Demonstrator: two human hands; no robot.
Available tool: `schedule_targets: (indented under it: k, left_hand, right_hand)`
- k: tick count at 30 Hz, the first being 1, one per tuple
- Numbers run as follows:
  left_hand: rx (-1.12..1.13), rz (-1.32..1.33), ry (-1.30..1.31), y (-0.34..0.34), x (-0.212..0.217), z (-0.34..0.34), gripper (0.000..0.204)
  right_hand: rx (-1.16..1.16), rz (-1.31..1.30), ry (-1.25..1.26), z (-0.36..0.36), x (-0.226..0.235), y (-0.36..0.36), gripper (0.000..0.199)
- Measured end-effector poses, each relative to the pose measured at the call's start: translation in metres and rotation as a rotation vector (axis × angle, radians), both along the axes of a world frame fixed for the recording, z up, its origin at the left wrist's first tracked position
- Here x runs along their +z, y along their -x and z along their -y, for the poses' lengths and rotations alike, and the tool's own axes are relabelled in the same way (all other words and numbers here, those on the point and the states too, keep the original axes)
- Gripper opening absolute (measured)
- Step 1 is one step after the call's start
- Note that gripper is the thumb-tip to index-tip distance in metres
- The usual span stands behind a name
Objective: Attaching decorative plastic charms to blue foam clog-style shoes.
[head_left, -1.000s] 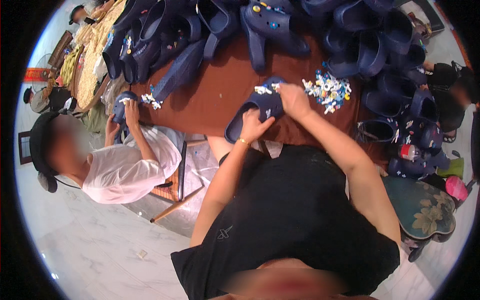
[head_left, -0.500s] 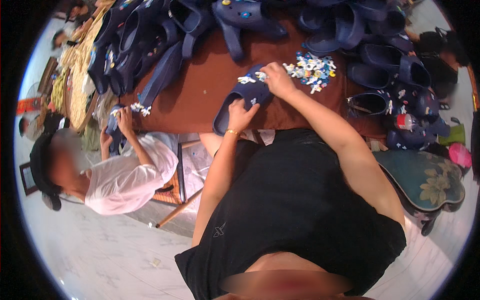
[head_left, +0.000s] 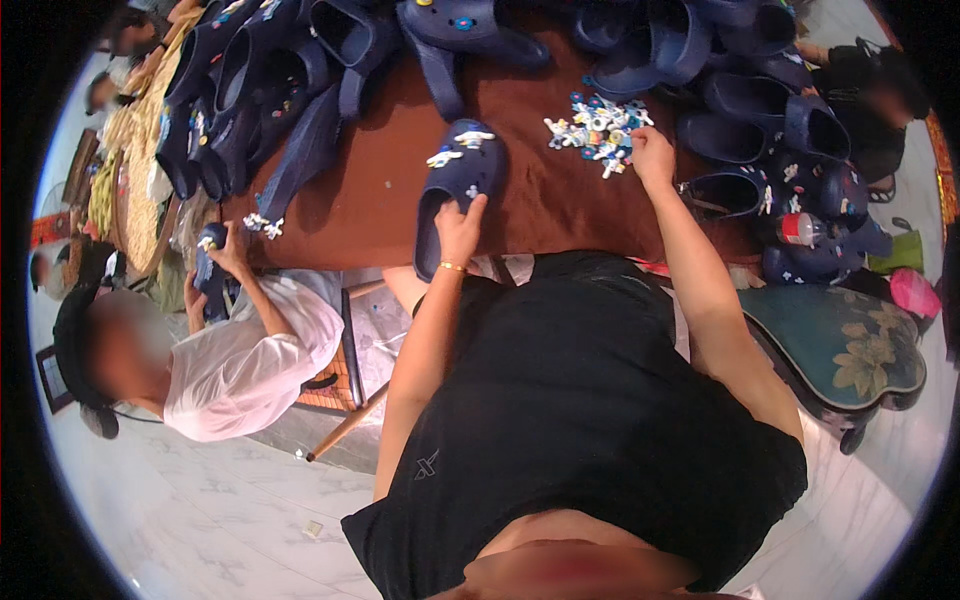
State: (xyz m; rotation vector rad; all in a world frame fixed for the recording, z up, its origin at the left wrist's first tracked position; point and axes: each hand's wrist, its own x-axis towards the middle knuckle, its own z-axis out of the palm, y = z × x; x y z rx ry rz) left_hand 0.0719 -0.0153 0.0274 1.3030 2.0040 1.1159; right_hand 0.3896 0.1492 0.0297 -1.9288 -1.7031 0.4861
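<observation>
My left hand (head_left: 457,230) grips a navy clog (head_left: 460,175) by its opening, the thumb on the upper and the fingers inside. White figure charms (head_left: 460,150) sit across its toe, and a small pale charm is on its side. Over to the right, my right hand (head_left: 652,158) is at the near right edge of a pile of loose white, blue and yellow charms (head_left: 600,130). Its fingers are pinched together; whatever may be between them is too small to make out.
Many navy clogs (head_left: 650,50) crowd the far side and both ends of the brown-covered table (head_left: 370,200). A person in a white shirt (head_left: 260,350) at left holds another clog (head_left: 210,265). A bottle (head_left: 800,230) lies among clogs at right, above a floral padded stool (head_left: 840,350).
My right hand has left the clog's toe and moved right to the charm pile. The clog, still in my left hand, is turned more upright, with both toe charms now exposed.
</observation>
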Motion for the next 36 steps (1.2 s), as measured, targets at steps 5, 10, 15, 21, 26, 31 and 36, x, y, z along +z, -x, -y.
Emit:
schedule_targets:
  k: [5,10,15,21,26,31,36]
  left_hand:
    - [0.011,-0.022,0.056,-0.006,-0.001,-0.002,0.050]
    - [0.022,-0.144,0.063,0.000,-0.017,-0.003,0.058]
    - [0.036,-0.165,0.077,-0.002,-0.013,-0.001,0.053]
    - [-0.011,-0.037,-0.145,-0.005,0.000,0.000,0.030]
    - [-0.015,-0.064,-0.083,-0.004,0.002,0.000,0.029]
    - [-0.008,-0.028,-0.139,-0.004,-0.004,0.000,0.031]
    - [-0.009,-0.140,-0.011,-0.002,-0.014,0.001,0.036]
  right_hand:
    - [-0.031,0.094,0.090,0.013,-0.009,-0.018,0.017]
    - [-0.073,0.084,0.087,0.020,-0.025,-0.019,0.023]
    - [-0.079,0.193,0.113,0.023,-0.032,-0.006,0.027]
    - [-0.046,-0.128,-0.064,0.021,-0.016,0.007,0.022]
    - [0.460,-0.490,0.073,0.028,-0.004,0.084,0.020]
    - [0.679,-0.550,0.309,0.049,0.003,0.163,0.017]
    - [0.744,-0.436,0.177,0.041,0.000,0.185,0.017]
